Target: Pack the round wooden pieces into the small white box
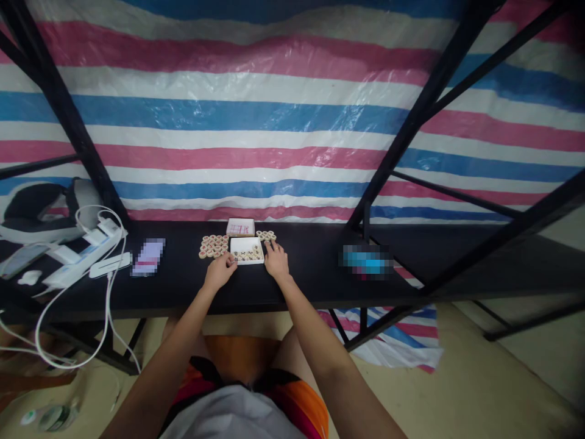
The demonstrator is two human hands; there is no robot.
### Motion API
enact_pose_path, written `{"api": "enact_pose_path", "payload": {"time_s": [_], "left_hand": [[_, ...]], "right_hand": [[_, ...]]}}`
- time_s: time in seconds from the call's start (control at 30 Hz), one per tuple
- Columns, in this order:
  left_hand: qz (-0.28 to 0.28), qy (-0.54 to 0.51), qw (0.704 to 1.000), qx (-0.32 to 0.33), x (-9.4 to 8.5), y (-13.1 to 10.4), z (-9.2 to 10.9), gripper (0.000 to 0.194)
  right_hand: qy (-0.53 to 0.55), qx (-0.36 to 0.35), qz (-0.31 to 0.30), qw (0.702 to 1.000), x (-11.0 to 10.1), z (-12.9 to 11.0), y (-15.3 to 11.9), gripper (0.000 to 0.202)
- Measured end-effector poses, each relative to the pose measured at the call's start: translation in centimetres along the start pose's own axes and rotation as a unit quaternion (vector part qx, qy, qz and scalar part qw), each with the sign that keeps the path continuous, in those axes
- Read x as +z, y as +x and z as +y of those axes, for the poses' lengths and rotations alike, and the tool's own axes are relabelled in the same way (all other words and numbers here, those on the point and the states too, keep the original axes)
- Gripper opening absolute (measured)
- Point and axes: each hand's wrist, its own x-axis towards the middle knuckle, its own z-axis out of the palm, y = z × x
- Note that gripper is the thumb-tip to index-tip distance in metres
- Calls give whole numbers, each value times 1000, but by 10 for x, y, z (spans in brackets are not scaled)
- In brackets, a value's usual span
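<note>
Round game pieces (247,254) lie, in the head view, inside an open white box (241,244) on the black table (313,262), between a larger left group (213,246) and a smaller right group (265,235). The left hand (221,270) curls its fingers at the box's near left corner, while the right hand (276,261) extends its own along the right side; whether either grasps anything, I cannot tell.

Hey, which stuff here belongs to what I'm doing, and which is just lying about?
Apparently in use:
- round game pieces
- open white box
- red-marked white lid

Apparently lying about:
- power strip
- black-and-grey cushion
- blurred purple thing
- blurred blue thing
</note>
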Motion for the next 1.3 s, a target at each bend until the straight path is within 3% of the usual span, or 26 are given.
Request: {"api": "enact_pose_path", "payload": {"time_s": [0.13,0.5,0.6,0.77,0.93,1.1,1.3], "left_hand": [[-2,-7,1000,6,0,1,-1,13],[-4,-7,1000,2,0,0,0,13],[0,-11,1000,6,0,1,-1,12],[2,-12,1000,7,2,1,-3,13],[-3,-11,1000,2,1,0,-2,14],[3,-7,1000,4,1,0,-1,13],[-2,-10,1000,4,1,1,-2,14]], "right_hand": [[-10,-11,-27,1000,0,0,4,47],[-23,16,21,999,-6,0,-1,21],[-7,22,14,1000,-6,1,0,19],[67,29,51,996,-5,6,6,20],[106,-31,33,993,-14,0,26,22],[90,-83,-7,992,-25,-20,48,16],[40,-138,-47,988,-10,-47,51,17]]}}
